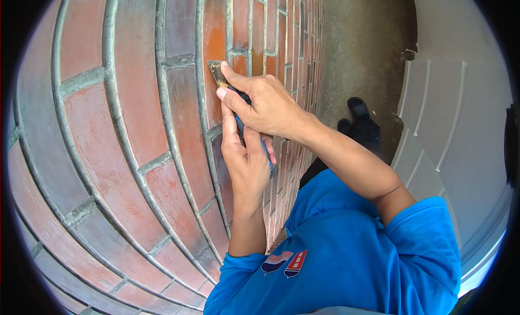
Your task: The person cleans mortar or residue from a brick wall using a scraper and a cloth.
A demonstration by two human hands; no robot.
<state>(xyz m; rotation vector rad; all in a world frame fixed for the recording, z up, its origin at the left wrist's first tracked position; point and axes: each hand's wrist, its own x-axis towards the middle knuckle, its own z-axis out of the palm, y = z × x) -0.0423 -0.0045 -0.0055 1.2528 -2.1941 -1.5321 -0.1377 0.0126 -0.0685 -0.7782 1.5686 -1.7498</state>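
A putty knife (215, 73) with a worn, stained metal blade and a blue and black handle lies flat against the brick wall (138, 114). My right hand (265, 104) grips it near the blade, with the index finger stretched along the metal and the thumb beside it. Just below, my left hand (246, 160) is closed around the blue handle, its fingers partly hidden behind the grip. The blade tip touches or nearly touches a reddish brick beside a mortar joint (201, 60). An orange, damp-looking patch marks the brick just above the blade.
Grey mortar joints run between the red and greyish bricks. A concrete floor strip (360, 39) lies along the wall, with my dark shoes (357, 106) on it. Pale panels (428, 104) stand on the right. My blue shirt (346, 250) fills the lower part.
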